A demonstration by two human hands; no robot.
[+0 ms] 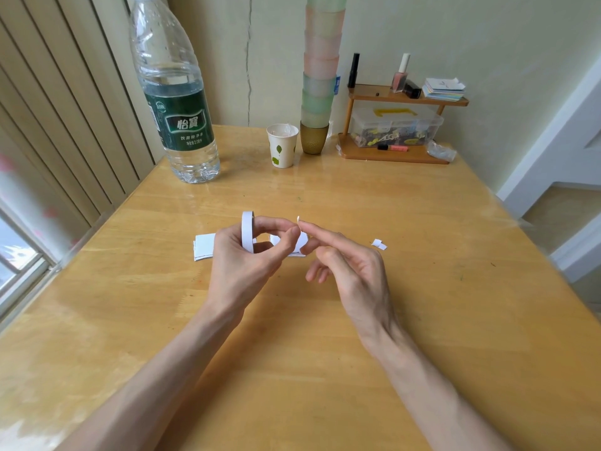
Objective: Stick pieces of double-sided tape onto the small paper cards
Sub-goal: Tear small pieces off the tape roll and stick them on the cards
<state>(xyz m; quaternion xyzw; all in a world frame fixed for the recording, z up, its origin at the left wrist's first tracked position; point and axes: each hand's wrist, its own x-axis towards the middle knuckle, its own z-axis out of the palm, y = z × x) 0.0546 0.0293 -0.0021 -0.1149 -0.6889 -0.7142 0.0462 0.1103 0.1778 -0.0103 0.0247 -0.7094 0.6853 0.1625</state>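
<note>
White ring-shaped roll of double-sided tape (247, 234) stands upright in the left hand (237, 265), fingers curled round it. Right hand (353, 271): index finger straight, other fingers loosely curled, gripping nothing. Small white tape piece (298, 220) sits where the right index tip meets the left forefinger. Flat white paper cards (205, 246) lie on the wooden table (292, 353) directly beneath the grip, partly hidden. Small white paper scrap (379, 244) lies right of it, apart.
</note>
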